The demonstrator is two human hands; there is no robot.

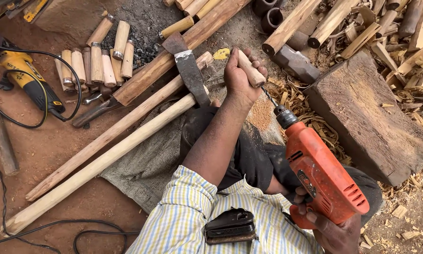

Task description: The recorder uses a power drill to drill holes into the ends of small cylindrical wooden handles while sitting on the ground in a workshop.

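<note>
Drill (324, 181): glossy orange plastic, metal chuck. Handle (250, 70): smooth pale wood. Block (369, 113): rough weathered wood.

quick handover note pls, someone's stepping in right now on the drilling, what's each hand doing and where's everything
Left hand: closed around a short wooden handle, held end-on toward the drill.
Right hand: gripping the orange electric drill; its bit meets the end of the handle.
Around: a row of short ferruled handles on the ground at upper left, two long poles lying across a sack, a flat blade on them, a yellow power tool at far left, a wooden block at right.
Done: bit is at the handle's end; depth cannot be seen.
Left: hole not visibly finished.
</note>
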